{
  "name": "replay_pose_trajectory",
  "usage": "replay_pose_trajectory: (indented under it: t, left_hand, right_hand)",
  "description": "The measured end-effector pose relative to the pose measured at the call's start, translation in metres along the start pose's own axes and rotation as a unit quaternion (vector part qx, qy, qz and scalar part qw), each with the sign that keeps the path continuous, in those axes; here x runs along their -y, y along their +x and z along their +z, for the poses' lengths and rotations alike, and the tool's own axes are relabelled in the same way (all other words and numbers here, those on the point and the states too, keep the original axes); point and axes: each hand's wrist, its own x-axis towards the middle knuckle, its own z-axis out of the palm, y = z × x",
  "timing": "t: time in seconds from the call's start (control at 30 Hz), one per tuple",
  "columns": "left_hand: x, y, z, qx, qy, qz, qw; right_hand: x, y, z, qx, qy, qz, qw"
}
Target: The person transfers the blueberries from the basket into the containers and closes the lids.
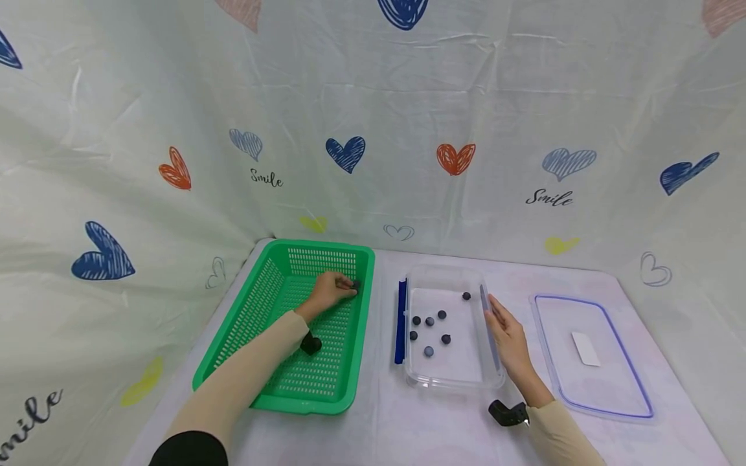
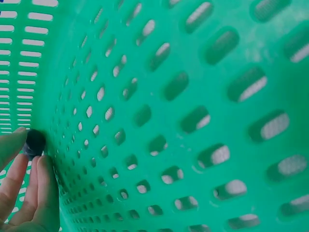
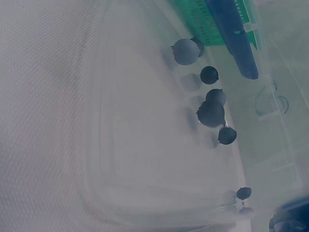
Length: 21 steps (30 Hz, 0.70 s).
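Inside the green basket, near its right wall, my left hand pinches a dark blueberry between thumb and fingertips. The left wrist view shows the berry close to the basket's slotted wall. My right hand touches the right side of a clear plastic container, its fingers along the raised side flap. Several blueberries lie scattered on the container's floor, among them a paler blueberry near the front and a dark blueberry at the back. Only a blurred part of the right hand shows in its wrist view.
A clear lid with a blue seal and a white label lies on the table right of the container. The container's blue side clasp hangs out toward the basket. A heart-printed curtain stands behind the table.
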Motion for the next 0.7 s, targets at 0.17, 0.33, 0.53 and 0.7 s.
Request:
replay_pose_trajectory:
  t: [0.17, 0.33, 0.53, 0.7]
  left_hand:
    - [0.0, -0.0006, 0.0008, -0.003, 0.001, 0.006, 1.0]
    - [0.0001, -0.002, 0.0025, -0.007, 0.006, 0.0, 1.0]
    - [0.002, -0.0018, 0.0037, -0.008, 0.005, -0.003, 1.0]
    - [0.0036, -0.0007, 0.0026, -0.006, 0.008, -0.002, 0.9999]
  right_hand:
    - [0.0005, 0.0, -0.0006, 0.0, 0.002, 0.003, 1.0]
    - [-0.0001, -0.0004, -0.0008, 0.001, 0.002, 0.004, 1.0]
    - [-0.0006, -0.0009, -0.0005, 0.0, -0.001, 0.008, 1.0]
    - [0.0004, -0.0007, 0.0, 0.002, 0.001, 0.009, 1.0]
